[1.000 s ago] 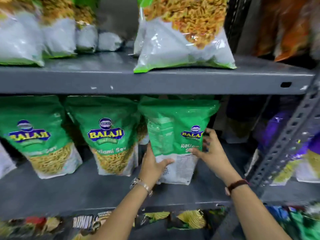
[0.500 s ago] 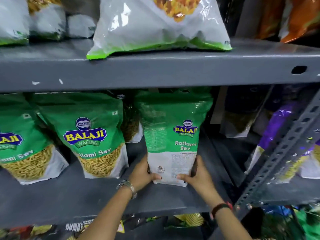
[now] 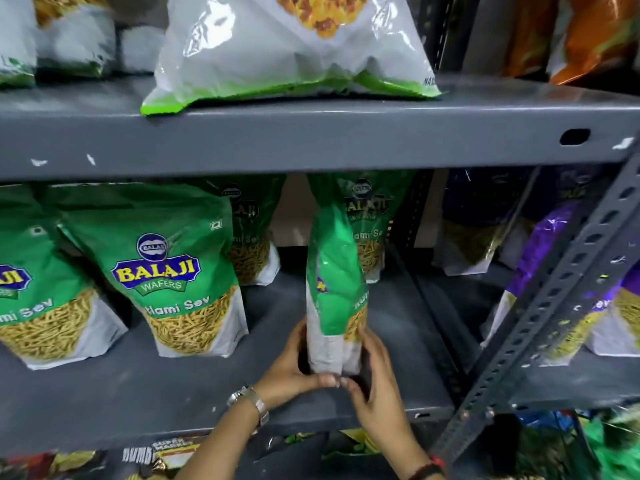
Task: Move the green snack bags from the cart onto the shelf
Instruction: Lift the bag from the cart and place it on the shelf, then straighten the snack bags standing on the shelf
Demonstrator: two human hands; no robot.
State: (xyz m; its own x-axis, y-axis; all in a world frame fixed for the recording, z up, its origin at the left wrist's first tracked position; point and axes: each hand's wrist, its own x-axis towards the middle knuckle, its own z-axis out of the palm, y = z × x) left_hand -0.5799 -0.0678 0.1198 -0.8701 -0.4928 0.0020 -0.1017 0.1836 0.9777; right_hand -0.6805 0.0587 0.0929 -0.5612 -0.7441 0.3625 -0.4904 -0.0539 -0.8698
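Your left hand (image 3: 287, 370) and right hand (image 3: 375, 379) both grasp the base of one green snack bag (image 3: 334, 271); your left hand cups its near-left side, your right hand wraps its right side, and the fingertips (image 3: 329, 380) of the two hands meet just below its white bottom; the bag stands upright on the grey shelf (image 3: 145, 386), turned edge-on toward you so only a narrow strip of its front shows; a silver watch (image 3: 251, 403) sits on your left wrist and a dark band (image 3: 427, 471) on your right; directly beyond your hands, a second green bag (image 3: 372, 220) stands deeper on the shelf, partly hidden by the one you hold; to the left of your left hand, another green bag (image 3: 166, 271) stands facing you, well apart from the held one; above your hands, a white-and-green pouch (image 3: 294, 53) rests on the upper shelf (image 3: 311, 133); to the right of your right hand, a perforated upright (image 3: 554, 306) crosses in front of purple bags (image 3: 547, 258).
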